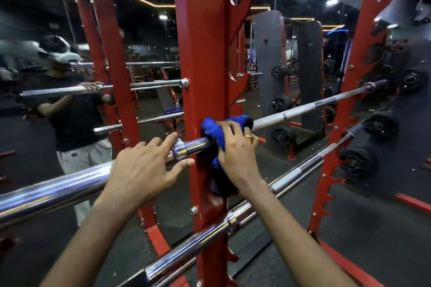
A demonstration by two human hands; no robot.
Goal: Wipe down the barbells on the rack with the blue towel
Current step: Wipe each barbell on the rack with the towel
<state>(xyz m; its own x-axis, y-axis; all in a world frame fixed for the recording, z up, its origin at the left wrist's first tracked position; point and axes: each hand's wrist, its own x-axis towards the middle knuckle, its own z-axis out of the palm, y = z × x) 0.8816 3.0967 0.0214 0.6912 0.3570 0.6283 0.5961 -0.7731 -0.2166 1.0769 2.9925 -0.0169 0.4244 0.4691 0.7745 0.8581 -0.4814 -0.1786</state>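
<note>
Barbell, chrome, lying across the red rack, upper of two near bars. Blue towel, bunched round the bar beside the post, gripped by the curled right hand; left hand spread, fingertips touching the collar. Risk: the towel's tail, apparently dangling in shadow, may snag a hook; the lightly steadied bar could roll.

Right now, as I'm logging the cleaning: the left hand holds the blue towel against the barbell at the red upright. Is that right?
Not quite. The head view shows the right hand, not the left, holding the blue towel against the barbell at the red upright. The left hand holds no towel; its fingers lie spread on the chrome sleeve.
</note>
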